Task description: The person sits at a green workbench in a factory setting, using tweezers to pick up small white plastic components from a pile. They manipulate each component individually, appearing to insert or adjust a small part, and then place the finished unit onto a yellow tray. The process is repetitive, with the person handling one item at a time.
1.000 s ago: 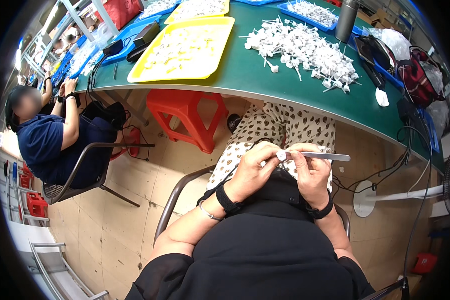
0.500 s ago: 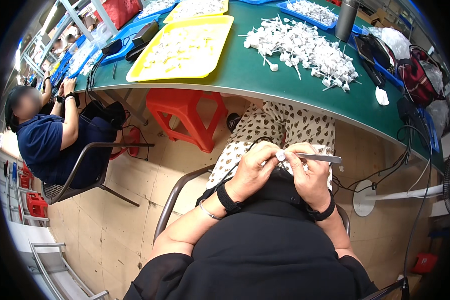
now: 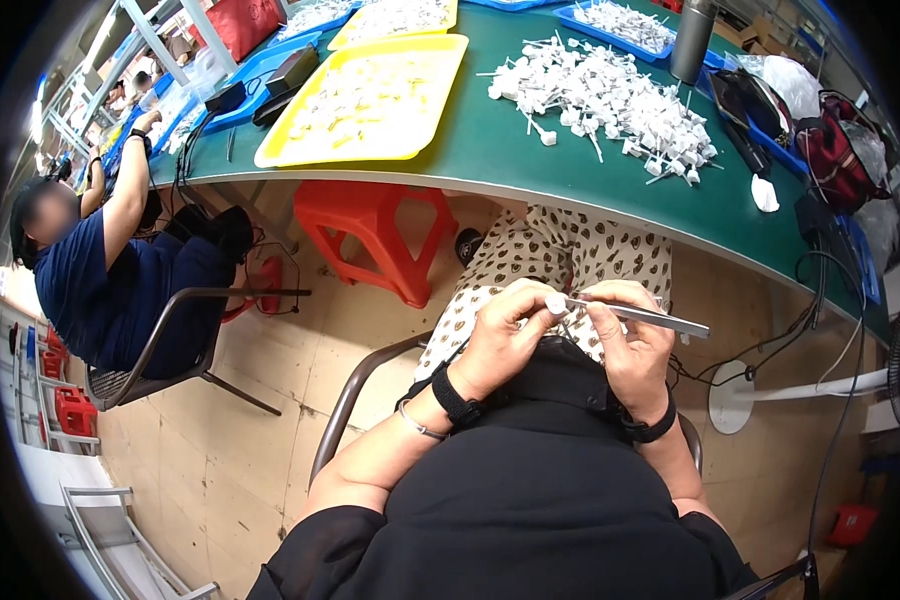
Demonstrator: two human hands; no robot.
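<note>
Barely changed since a second ago:
Left hand [image 3: 500,335]: fingers pinching white part [image 3: 555,302], same spot.
Right hand [image 3: 635,350]: gripping tweezers [image 3: 640,315], tip at part.
Work: fine fitting continuing over lap.

bright, even overhead light, soft shadows, sharp centre, strong fisheye bending and black vignette at edges

yellow trays [image 3: 370,150]: two
red stools [image 3: 375,225]: one
metal flasks [image 3: 692,40]: one
tweezers [image 3: 640,316]: one pair
white plastic bits [image 3: 610,95]: too many to count
</note>
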